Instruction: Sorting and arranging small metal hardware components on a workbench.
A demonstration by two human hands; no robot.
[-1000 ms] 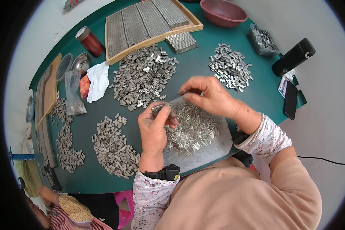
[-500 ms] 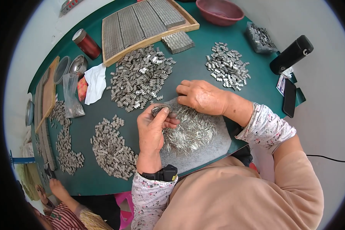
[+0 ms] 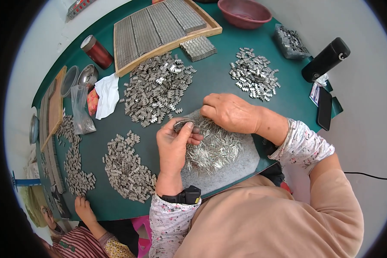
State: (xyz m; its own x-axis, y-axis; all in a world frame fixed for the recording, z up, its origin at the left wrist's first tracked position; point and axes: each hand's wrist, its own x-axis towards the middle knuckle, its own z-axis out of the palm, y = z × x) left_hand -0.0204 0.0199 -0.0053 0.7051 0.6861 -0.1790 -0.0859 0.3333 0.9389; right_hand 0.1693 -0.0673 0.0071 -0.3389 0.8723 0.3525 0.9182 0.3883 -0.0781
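My left hand is closed on a short row of thin dark metal pieces, with the thumb pressed over it; the fingers hide part of the row. Just right of it, my right hand hovers at the far edge of a heap of thin shiny metal pins. Its fingers are bent and pressed together, and whatever is between them is hidden. The pins lie on a grey speckled mat at the near edge of the table.
Piles of zigzag-edged metal pieces lie on the green table. Behind stand a wooden tray of stacked rows, a red can, a maroon bowl and a black bottle. Another person's hand is at lower left.
My right hand has shifted slightly nearer and right, its fingers still bent at the pins. My left hand keeps its hold. The other person's hand has moved right, toward a small pile.
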